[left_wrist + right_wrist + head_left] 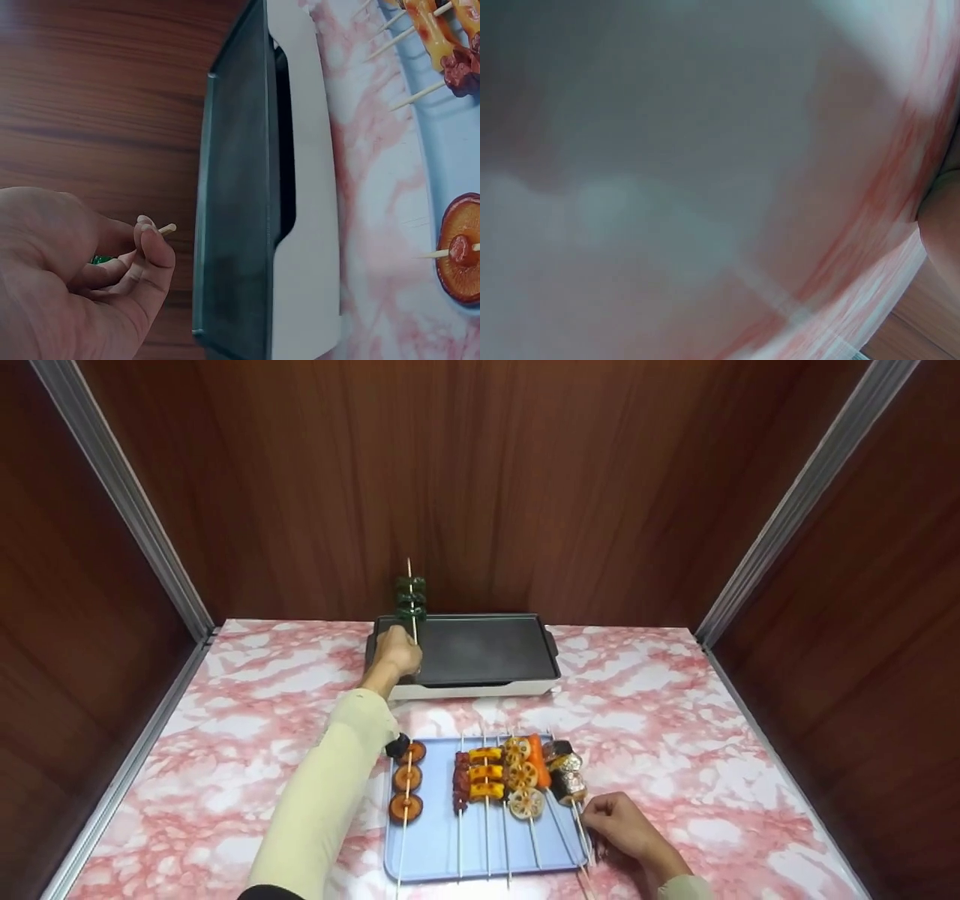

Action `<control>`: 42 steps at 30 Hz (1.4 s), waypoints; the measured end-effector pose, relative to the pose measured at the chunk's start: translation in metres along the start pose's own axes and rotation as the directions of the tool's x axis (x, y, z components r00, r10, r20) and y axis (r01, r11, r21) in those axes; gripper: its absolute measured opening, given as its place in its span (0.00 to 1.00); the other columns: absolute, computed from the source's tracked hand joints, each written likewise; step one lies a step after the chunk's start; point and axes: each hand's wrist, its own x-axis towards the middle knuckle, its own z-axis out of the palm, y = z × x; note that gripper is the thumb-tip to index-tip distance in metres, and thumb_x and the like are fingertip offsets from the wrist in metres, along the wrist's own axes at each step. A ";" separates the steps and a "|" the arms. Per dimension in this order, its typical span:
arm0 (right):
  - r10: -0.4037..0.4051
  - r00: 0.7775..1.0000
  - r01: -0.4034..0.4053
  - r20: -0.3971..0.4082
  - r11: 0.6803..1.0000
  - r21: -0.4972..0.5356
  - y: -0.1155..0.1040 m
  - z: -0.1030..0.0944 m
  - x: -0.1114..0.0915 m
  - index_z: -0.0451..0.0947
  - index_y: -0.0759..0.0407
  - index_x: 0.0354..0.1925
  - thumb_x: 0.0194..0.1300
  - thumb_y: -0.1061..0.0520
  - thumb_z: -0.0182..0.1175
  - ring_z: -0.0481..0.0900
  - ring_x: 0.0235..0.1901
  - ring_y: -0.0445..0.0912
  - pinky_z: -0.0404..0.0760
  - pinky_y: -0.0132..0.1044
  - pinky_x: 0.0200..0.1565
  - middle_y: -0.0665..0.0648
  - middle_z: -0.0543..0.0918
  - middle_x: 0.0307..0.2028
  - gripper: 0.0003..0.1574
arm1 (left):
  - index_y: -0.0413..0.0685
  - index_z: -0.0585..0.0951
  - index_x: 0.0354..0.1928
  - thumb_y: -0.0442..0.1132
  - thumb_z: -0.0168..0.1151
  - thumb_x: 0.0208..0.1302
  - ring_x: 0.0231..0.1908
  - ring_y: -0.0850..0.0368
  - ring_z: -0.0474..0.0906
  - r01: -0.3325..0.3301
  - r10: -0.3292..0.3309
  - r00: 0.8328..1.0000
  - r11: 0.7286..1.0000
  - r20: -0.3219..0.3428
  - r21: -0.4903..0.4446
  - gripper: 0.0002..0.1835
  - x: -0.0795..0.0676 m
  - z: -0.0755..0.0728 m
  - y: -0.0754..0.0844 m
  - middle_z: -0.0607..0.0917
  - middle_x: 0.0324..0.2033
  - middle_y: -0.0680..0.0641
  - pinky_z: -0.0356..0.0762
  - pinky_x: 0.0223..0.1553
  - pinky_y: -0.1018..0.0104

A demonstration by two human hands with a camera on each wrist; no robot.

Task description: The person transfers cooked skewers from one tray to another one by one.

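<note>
My left hand pinches the wooden stick of a skewer of green pieces, perhaps peppers, holding it nearly upright over the left end of a black griddle. In the left wrist view, the stick's end pokes out past the fingertips. At the right edge of a blue tray, my right hand has bent fingers beside the stick of a skewer with dark and silvery pieces. Whether it grips that stick is unclear; the right wrist view is mostly blurred, with part of a finger at its edge.
The tray also bears skewers of round brown slices, dark red pieces, yellow pieces, lotus root slices and an orange piece. Brown wood-grain panels wall in the pink marbled table.
</note>
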 end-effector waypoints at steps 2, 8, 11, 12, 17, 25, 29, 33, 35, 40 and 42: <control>0.004 1.000 -0.004 0.007 1.000 0.004 0.000 -0.001 0.001 0.80 0.78 0.29 0.62 0.69 0.59 0.69 0.15 0.37 0.71 0.27 0.19 0.49 0.75 0.18 0.09 | 0.50 0.71 0.13 0.28 0.51 0.62 0.27 0.53 0.80 -0.030 0.030 0.999 1.000 -0.011 -0.002 0.19 -0.003 -0.003 0.002 0.77 0.15 0.52 0.69 0.25 0.69; 0.003 1.000 -0.003 0.007 0.999 -0.041 -0.004 -0.004 0.002 0.80 0.77 0.29 0.63 0.70 0.58 0.69 0.15 0.37 0.71 0.27 0.19 0.50 0.76 0.19 0.09 | 0.51 0.72 0.14 0.31 0.55 0.67 0.23 0.58 0.79 -0.091 0.091 0.996 0.996 -0.012 -0.003 0.20 -0.017 -0.012 0.006 0.76 0.13 0.55 0.69 0.24 0.70; 0.000 1.000 0.000 0.000 0.998 -0.055 -0.008 -0.004 0.002 0.80 0.77 0.29 0.62 0.70 0.58 0.69 0.15 0.37 0.70 0.26 0.20 0.52 0.77 0.19 0.09 | 0.47 0.78 0.20 0.31 0.55 0.68 0.20 0.60 0.80 -0.115 0.115 0.993 0.993 -0.004 -0.036 0.16 -0.027 -0.014 0.007 0.79 0.14 0.54 0.72 0.24 0.71; 0.005 1.000 -0.005 0.000 0.999 -0.052 -0.008 -0.004 0.001 0.80 0.78 0.29 0.62 0.71 0.57 0.69 0.15 0.38 0.70 0.26 0.19 0.52 0.77 0.19 0.09 | 0.45 0.79 0.22 0.31 0.55 0.68 0.19 0.60 0.80 -0.123 0.123 0.992 0.991 0.000 -0.047 0.14 -0.031 -0.013 0.007 0.80 0.14 0.53 0.73 0.24 0.71; 0.009 1.000 -0.009 0.007 0.999 -0.043 -0.005 -0.003 0.001 0.80 0.78 0.29 0.62 0.70 0.57 0.70 0.15 0.38 0.71 0.26 0.20 0.51 0.76 0.19 0.09 | 0.39 0.81 0.32 0.31 0.57 0.69 0.14 0.61 0.80 -0.150 0.152 0.988 0.984 0.021 -0.092 0.07 -0.053 -0.007 0.004 0.84 0.16 0.49 0.78 0.23 0.70; -0.013 1.000 0.014 0.002 0.999 -0.040 0.000 0.000 0.001 0.80 0.78 0.28 0.61 0.71 0.57 0.69 0.16 0.36 0.70 0.26 0.20 0.48 0.74 0.18 0.09 | 0.38 0.80 0.30 0.28 0.59 0.68 0.13 0.59 0.79 -0.169 0.185 0.981 0.963 0.059 -0.209 0.07 -0.089 0.005 -0.010 0.83 0.18 0.47 0.80 0.17 0.68; -0.019 1.000 0.020 0.005 0.998 -0.052 -0.001 0.000 0.004 0.79 0.78 0.27 0.61 0.71 0.57 0.69 0.16 0.36 0.69 0.25 0.21 0.48 0.74 0.18 0.09 | 0.38 0.79 0.29 0.26 0.59 0.67 0.16 0.51 0.82 -0.147 0.183 0.976 0.953 0.119 -0.265 0.07 -0.110 0.007 -0.025 0.81 0.17 0.47 0.78 0.15 0.68; -0.018 1.000 0.018 0.007 0.999 -0.050 -0.002 0.000 0.004 0.80 0.78 0.28 0.61 0.71 0.58 0.69 0.17 0.35 0.69 0.25 0.22 0.48 0.74 0.19 0.08 | 0.34 0.79 0.33 0.25 0.58 0.68 0.18 0.48 0.83 -0.054 0.129 0.965 0.949 0.229 -0.310 0.04 -0.132 0.011 -0.040 0.82 0.22 0.43 0.83 0.19 0.63; -0.005 1.000 0.006 0.016 1.000 -0.022 -0.003 0.000 0.003 0.80 0.78 0.29 0.62 0.70 0.58 0.69 0.16 0.36 0.70 0.25 0.21 0.48 0.74 0.18 0.09 | 0.33 0.79 0.36 0.25 0.59 0.67 0.18 0.52 0.82 -0.039 0.127 0.956 0.949 0.264 -0.314 0.02 -0.142 0.013 -0.048 0.83 0.24 0.42 0.85 0.22 0.59; 0.010 1.000 -0.011 0.027 1.000 0.017 -0.004 -0.001 0.001 0.80 0.78 0.30 0.63 0.68 0.59 0.70 0.15 0.36 0.72 0.26 0.19 0.48 0.76 0.19 0.09 | 0.31 0.78 0.34 0.23 0.58 0.65 0.15 0.57 0.82 -0.074 0.176 0.942 0.940 0.287 -0.334 0.02 -0.161 0.023 -0.063 0.84 0.21 0.41 0.87 0.24 0.54; 0.012 1.000 -0.012 0.020 1.000 0.011 -0.005 0.000 0.001 0.80 0.78 0.30 0.62 0.68 0.59 0.71 0.15 0.36 0.71 0.26 0.20 0.47 0.77 0.19 0.09 | 0.32 0.78 0.32 0.23 0.57 0.64 0.15 0.56 0.82 -0.085 0.192 0.937 0.935 0.290 -0.344 0.03 -0.167 0.028 -0.068 0.84 0.20 0.42 0.86 0.22 0.56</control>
